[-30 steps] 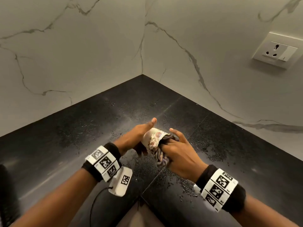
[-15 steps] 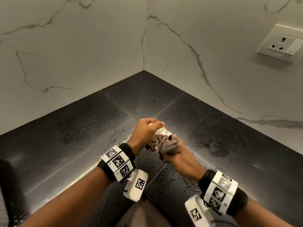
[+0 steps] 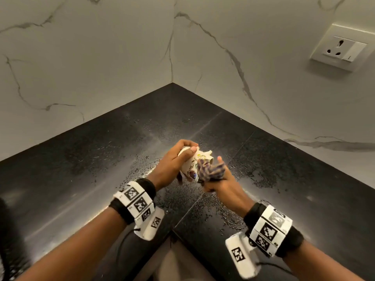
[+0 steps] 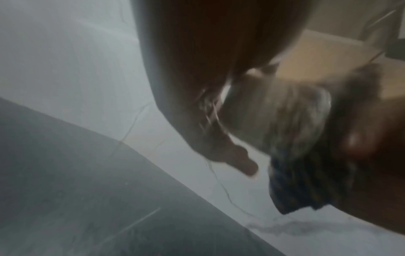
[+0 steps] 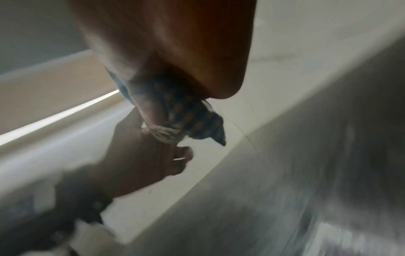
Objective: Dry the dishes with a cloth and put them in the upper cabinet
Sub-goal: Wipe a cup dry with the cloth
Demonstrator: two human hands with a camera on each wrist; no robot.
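Just above the wet black countertop (image 3: pixel 81 169), nearest me, my right hand (image 3: pixel 221 184) curls round a bunched checked cloth (image 3: pixel 211 171), soft and crumpled, and pushes it into the mouth of the cup (image 3: pixel 192 163), I judge to reach the damp inside. My left hand (image 3: pixel 172 163) wraps fingers and thumb round the cup's base, tilting it sideways so the opening meets the cloth. This small cup is glossy cream ceramic with a floral print. Beyond the cup, veined marble walls (image 3: pixel 101 57) meet in a corner; a socket (image 3: pixel 341 50) sits far right.
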